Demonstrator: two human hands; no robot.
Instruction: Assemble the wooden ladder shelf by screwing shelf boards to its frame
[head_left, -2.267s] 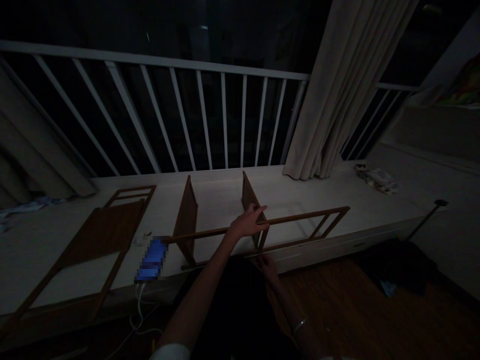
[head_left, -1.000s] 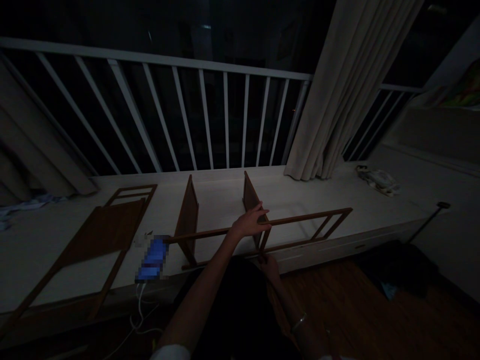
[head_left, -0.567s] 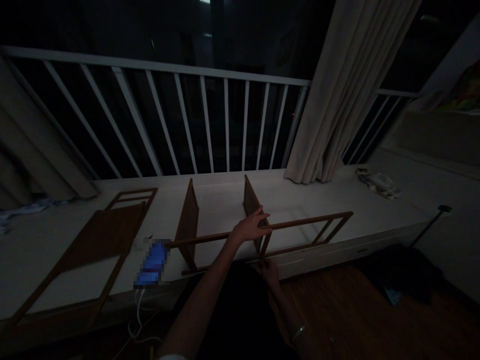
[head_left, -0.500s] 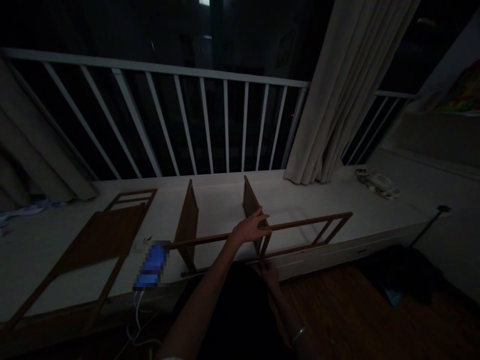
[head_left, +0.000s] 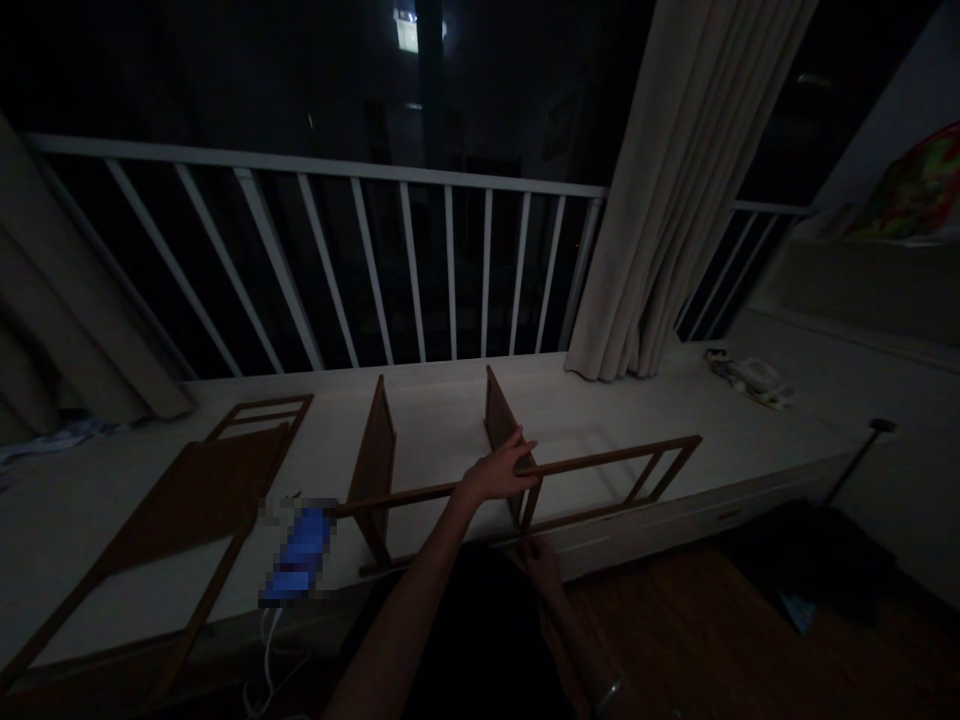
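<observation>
A partly assembled wooden shelf rack (head_left: 600,462) lies on its side on the white window ledge, with two boards standing up from its ladder-like side frame. My left hand (head_left: 499,474) grips the upper rail where the right-hand board (head_left: 504,415) meets it, fingers reaching over the board's edge. Below, my right hand (head_left: 541,565) is closed at the lower rail under the same joint; darkness hides what its fingertips hold. The left-hand board (head_left: 376,455) stands apart from both hands.
Another wooden frame with a panel (head_left: 199,490) lies to the left. A blurred blue-screened phone (head_left: 300,550) with a white cable (head_left: 270,650) is beside the rack. White railing (head_left: 322,165) and curtains (head_left: 630,220) stand behind. Dark cloth (head_left: 817,555) lies on the floor at right.
The camera view has tilted up slightly, so the scene sits lower in the picture. Both hands keep their places on the rack.
</observation>
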